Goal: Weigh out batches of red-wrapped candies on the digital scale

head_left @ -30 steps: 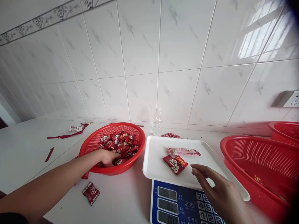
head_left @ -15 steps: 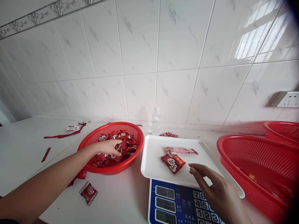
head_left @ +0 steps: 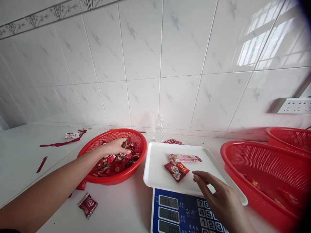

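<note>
My left hand (head_left: 118, 146) reaches into a red perforated basket (head_left: 114, 180) heaped with small red wrapped candies (head_left: 107, 168). Its fingers and thumb curl round a red candy packet (head_left: 129, 144) at the top of the heap; how many packets it grips is hard to make out. Over the right side of a white scale tray (head_left: 152, 174) hovers my right hand (head_left: 218, 194), thumb and fingertip pinched together with nothing seen in them. Just left of those fingertips, a red candy packet (head_left: 177, 171) lies on the tray below a long pink sachet (head_left: 185, 158).
The blue scale panel (head_left: 188, 212) faces me. More red baskets (head_left: 261, 149) stand at right. A clear bottle (head_left: 159, 127) stands by the tiled wall. A loose candy (head_left: 87, 205) lies in front of the left basket; a dark red ribbon (head_left: 60, 143) lies at left.
The left hand has risen slightly within the basket and its fingers have closed round candy. The right hand keeps its pose. The whole view has shifted slightly.
</note>
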`<state>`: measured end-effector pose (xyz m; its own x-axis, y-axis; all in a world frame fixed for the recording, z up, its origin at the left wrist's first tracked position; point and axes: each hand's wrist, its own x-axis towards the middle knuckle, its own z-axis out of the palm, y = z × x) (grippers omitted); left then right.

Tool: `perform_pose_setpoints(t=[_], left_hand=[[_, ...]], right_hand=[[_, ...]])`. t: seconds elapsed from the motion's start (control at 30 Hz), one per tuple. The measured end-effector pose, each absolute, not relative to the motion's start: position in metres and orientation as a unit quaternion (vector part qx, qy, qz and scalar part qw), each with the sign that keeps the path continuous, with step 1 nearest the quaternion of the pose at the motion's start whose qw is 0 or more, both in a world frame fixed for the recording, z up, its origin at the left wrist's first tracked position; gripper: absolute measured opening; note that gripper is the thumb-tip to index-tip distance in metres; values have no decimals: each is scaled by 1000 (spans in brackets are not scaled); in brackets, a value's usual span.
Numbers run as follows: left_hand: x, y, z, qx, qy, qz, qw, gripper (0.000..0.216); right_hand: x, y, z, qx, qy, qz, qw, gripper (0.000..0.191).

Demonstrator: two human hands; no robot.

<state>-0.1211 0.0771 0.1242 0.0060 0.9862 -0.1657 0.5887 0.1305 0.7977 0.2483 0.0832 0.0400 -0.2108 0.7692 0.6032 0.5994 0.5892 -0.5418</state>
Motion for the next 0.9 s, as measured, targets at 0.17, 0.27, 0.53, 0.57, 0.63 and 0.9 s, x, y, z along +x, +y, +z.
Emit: perform_pose_setpoints(t=[0.17,0.27,0.53,0.57,0.63,0.9], left_hand=[[-82,89,132,602,596,352,399,45],[-38,95,130,611,547,379,428,46],[42,115,97,685,468,378,411,46],[44,117,94,700,477,369,382,48],[42,120,91,723,503,349,320,48],[27,115,85,788,518,213,257,59]], right_hand=[[246,80,44,-446,-768,111,445,38],[245,81,47,-436,-776,111,443,37],[248,87,45,-434,-780,102,439,31],[249,87,44,-432,-782,98,438,30],[249,87,44,-424,-790,88,434,28],[246,88,42,-373,-851,62,364,23]])
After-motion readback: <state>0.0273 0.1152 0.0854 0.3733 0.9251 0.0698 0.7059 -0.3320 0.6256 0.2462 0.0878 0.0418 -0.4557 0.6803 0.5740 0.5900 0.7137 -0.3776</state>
